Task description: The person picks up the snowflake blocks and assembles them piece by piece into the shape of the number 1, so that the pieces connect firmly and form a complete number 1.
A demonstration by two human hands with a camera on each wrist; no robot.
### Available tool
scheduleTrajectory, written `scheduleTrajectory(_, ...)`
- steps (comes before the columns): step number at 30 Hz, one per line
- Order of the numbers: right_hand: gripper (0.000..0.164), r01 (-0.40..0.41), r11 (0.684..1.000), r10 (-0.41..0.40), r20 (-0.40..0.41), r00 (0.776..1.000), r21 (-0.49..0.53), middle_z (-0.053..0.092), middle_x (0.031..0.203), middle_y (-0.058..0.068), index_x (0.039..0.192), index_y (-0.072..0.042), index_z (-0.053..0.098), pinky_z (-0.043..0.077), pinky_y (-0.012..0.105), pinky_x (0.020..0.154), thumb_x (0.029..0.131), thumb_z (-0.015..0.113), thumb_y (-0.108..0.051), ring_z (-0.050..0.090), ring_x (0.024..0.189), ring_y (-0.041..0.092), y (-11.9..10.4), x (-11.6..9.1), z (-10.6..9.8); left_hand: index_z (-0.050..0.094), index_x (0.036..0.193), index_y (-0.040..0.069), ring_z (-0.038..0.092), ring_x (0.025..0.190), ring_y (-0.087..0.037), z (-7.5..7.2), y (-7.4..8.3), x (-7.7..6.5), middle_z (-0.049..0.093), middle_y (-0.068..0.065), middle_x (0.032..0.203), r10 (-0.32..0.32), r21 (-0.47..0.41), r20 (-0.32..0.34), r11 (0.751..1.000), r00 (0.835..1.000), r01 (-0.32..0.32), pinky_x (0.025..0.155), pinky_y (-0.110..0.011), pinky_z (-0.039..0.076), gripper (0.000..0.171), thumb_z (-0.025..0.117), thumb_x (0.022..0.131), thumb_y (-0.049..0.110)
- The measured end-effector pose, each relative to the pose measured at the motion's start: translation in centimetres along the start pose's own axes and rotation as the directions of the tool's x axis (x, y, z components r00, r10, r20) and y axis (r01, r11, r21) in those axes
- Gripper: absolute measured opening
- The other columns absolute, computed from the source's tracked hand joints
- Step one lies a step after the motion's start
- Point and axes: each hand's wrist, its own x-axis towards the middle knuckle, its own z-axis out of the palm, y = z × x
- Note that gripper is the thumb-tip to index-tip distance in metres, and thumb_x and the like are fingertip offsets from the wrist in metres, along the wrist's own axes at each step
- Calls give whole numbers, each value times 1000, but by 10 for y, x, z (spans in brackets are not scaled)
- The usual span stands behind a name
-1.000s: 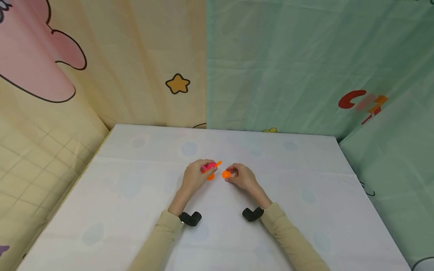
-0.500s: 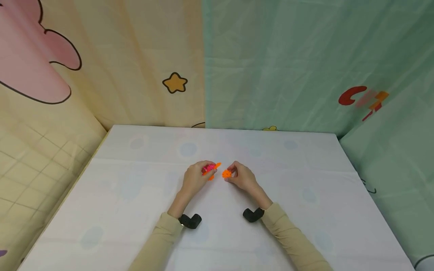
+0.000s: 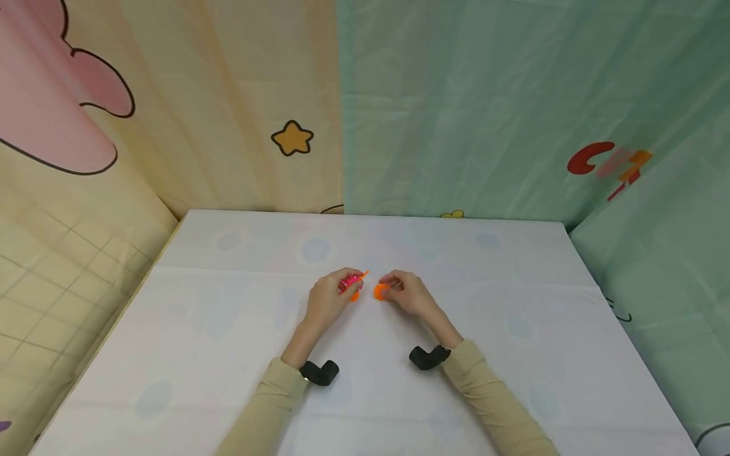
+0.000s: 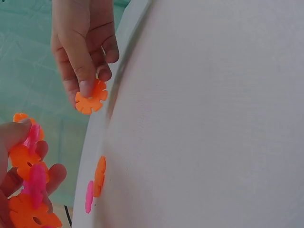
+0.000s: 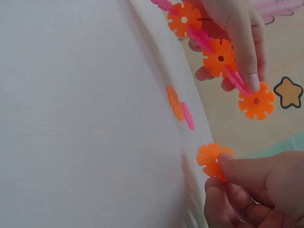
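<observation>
Notched plastic flower discs, orange and pink, are slotted into a chain (image 5: 220, 50). My left hand (image 3: 327, 299) grips this chain, its thumb near the orange end disc (image 5: 256, 107) in the right wrist view. Colours alternate along it, and the fingers hide part of it. Just to the right, my right hand (image 3: 414, 295) pinches a single orange disc (image 5: 208, 158) between thumb and fingers. A gap separates that disc from the chain's end. Both hands are over the middle of the table.
An orange disc (image 4: 99, 176) and a pink disc (image 4: 89, 196) lie side by side on the white-covered table (image 3: 228, 354). Printed curtains (image 3: 456, 114) stand behind the table and along its sides. A dark camera mount (image 3: 319, 373) sits on the left wrist, another (image 3: 429, 358) on the right.
My right hand has turned slightly, and its thumb now covers more of the single orange disc. The chain in my left hand has tilted, so its orange end disc shows thinner.
</observation>
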Motion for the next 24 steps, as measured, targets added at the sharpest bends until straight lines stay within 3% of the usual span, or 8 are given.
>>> scheduleTrajectory(10,23,5,973,21,-111,994,229,67,93,19,115,0,65,57,31,70,95,59,-11,66,74,24,-12,-6,-15,71,109,16,64,72,-13,3,5,1,73,2,86,-17,-40,-2,999,1000,17,60,-26,49,20,68,90,23)
scheduleTrajectory(16,24,60,963,-20,-154,988,264,65,90,26,116,0,63,57,31,67,95,59,-10,64,65,19,-20,-8,-21,70,108,14,66,74,-16,3,12,1,73,0,86,-27,-64,-3,998,1000,27,62,-28,51,20,67,90,23)
scheduleTrajectory(24,29,85,935,-26,-172,985,345,62,94,31,122,-1,61,54,18,63,95,59,-12,64,80,45,-28,-7,-19,69,103,14,62,71,-15,5,18,2,72,0,85,-29,-71,-9,997,1000,28,65,-28,50,19,67,90,28)
